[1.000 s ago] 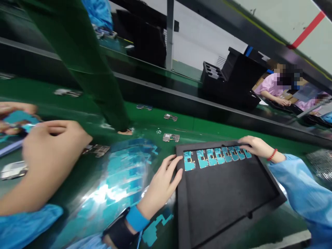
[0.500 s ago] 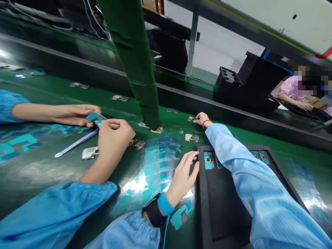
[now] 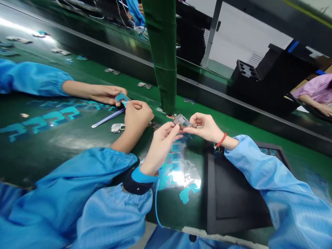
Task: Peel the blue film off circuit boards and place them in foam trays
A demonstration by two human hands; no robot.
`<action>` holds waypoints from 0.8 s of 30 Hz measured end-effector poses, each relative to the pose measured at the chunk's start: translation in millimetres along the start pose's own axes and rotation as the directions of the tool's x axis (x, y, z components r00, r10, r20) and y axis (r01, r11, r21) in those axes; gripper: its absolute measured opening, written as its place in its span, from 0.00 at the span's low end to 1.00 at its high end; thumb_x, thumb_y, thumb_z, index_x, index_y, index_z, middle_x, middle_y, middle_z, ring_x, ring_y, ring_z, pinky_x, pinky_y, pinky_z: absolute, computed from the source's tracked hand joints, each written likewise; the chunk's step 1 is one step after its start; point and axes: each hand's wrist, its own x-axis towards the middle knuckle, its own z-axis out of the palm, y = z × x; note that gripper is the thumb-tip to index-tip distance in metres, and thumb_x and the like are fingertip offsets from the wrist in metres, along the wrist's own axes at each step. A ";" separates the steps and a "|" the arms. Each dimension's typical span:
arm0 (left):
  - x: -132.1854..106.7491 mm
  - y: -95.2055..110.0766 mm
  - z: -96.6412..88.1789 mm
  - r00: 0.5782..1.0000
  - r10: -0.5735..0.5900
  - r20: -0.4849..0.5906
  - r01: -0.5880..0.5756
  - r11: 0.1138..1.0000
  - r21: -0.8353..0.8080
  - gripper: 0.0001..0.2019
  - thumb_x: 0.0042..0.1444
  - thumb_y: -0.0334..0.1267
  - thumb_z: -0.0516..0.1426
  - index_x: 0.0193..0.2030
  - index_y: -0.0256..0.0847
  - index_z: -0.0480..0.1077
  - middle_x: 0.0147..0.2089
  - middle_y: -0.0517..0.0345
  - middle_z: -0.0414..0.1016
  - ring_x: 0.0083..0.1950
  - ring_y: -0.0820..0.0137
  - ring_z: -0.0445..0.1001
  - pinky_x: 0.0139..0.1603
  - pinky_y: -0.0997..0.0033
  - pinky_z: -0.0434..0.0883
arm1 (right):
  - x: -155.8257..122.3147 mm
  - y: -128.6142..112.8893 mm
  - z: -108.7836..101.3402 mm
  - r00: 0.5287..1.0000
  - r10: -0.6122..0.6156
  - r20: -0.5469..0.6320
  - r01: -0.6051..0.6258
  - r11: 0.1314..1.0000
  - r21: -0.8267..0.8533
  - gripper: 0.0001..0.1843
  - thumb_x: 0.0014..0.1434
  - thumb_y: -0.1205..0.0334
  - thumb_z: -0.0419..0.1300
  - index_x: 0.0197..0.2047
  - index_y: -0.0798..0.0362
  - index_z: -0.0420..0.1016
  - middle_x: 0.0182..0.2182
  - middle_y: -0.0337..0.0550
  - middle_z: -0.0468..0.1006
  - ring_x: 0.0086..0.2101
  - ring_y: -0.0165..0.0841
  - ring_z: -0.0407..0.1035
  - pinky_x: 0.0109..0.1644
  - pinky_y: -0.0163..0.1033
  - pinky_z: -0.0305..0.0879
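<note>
Circuit board (image 3: 182, 121) spans both hands, held up over the green table (image 3: 190, 214) near the foot of the green-wrapped post (image 3: 166, 76). The left hand (image 3: 161, 141) has its grip closed on one end; the right hand (image 3: 207, 127) pinches the other between thumb and fingers, its forearm above the black tray (image 3: 238, 197).
</note>
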 end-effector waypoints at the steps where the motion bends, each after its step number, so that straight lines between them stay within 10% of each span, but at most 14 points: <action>1: -0.9 3.9 -3.1 1.000 -0.001 0.002 0.001 1.000 -0.014 0.14 0.50 0.47 0.62 0.34 0.38 0.69 0.36 0.57 0.75 0.42 0.68 0.76 0.44 0.71 0.73 | 1.3 -1.8 3.4 1.000 -0.017 -0.004 0.017 1.000 0.011 0.25 0.43 0.45 0.72 0.27 0.53 0.64 0.23 0.33 0.67 0.25 0.26 0.65 0.30 0.33 0.66; 7: 9.8 14.4 -14.2 0.990 -0.053 -0.130 0.018 0.966 -0.257 0.03 0.54 0.35 0.57 0.31 0.38 0.69 0.33 0.57 0.75 0.36 0.72 0.75 0.37 0.77 0.71 | 8.4 12.6 14.8 0.999 -0.033 0.025 0.032 0.999 0.032 0.21 0.51 0.46 0.68 0.35 0.54 0.68 0.31 0.38 0.73 0.31 0.31 0.72 0.38 0.38 0.72; 15: 37.4 -3.8 -42.0 0.887 -0.393 -0.240 0.215 0.814 -0.540 0.08 0.53 0.30 0.46 0.25 0.40 0.60 0.32 0.51 0.74 0.35 0.70 0.75 0.40 0.69 0.74 | 45.1 88.1 29.3 0.916 -0.053 0.399 0.312 0.720 -0.620 0.21 0.54 0.62 0.70 0.49 0.57 0.71 0.52 0.54 0.70 0.53 0.44 0.65 0.59 0.48 0.61; 24: 39.2 -16.2 -50.5 0.868 -0.425 -0.256 0.234 0.806 -0.543 0.08 0.53 0.32 0.45 0.24 0.41 0.59 0.33 0.51 0.75 0.36 0.72 0.76 0.44 0.72 0.74 | 58.7 111.0 30.7 0.932 -0.066 0.356 0.289 0.729 -0.621 0.12 0.54 0.61 0.71 0.36 0.57 0.74 0.36 0.42 0.71 0.37 0.34 0.66 0.45 0.37 0.61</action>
